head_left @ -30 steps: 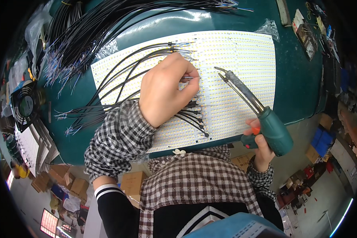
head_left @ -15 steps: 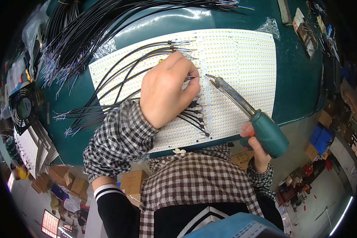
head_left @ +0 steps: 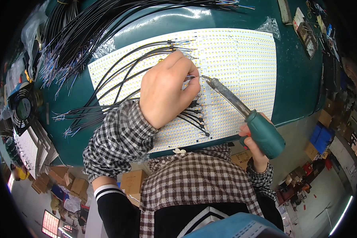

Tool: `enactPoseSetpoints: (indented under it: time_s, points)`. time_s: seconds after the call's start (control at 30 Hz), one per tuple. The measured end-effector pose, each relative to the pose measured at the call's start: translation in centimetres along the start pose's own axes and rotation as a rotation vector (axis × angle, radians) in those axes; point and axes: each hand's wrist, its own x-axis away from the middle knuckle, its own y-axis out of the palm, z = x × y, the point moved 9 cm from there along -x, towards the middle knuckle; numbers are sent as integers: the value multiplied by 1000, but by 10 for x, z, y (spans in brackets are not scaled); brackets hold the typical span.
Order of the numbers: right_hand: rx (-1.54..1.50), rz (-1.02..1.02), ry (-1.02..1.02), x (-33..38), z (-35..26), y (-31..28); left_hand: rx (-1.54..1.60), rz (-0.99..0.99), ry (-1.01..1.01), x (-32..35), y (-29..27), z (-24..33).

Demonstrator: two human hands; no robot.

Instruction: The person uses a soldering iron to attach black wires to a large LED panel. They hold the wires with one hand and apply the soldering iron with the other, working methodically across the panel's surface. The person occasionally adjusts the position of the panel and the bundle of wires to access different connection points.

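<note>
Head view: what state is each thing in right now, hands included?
Left hand: fingers pinching a wire on the panel.
Right hand: gripping the soldering iron's handle.
Soldering iron: tip at the held wire.
LED panel: flat on the table.
Loose wires: bundled, unattached.

Soldering iron (head_left: 242,107) tip now closer to left-hand (head_left: 164,93) fingertips.

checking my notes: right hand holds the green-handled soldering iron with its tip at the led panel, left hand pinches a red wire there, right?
Not quite: the head view shows the wire under the left hand is black, not red. The rest holds: the right hand grips the green-handled soldering iron, tip at the LED panel.
</note>
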Motion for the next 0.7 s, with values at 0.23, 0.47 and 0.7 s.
enactPoseSetpoints:
  time_s: [0.23,0.47,0.7]
  points:
    - [64,-68,-61,-5,-5,3,6,18,0,0,1,0]
    - [93,-18,-40,0,-4,0,1,18,-7,-1,0,0]
    - [20,-18,-30,1,1,-4,-7,25,-4,-1,1,1]
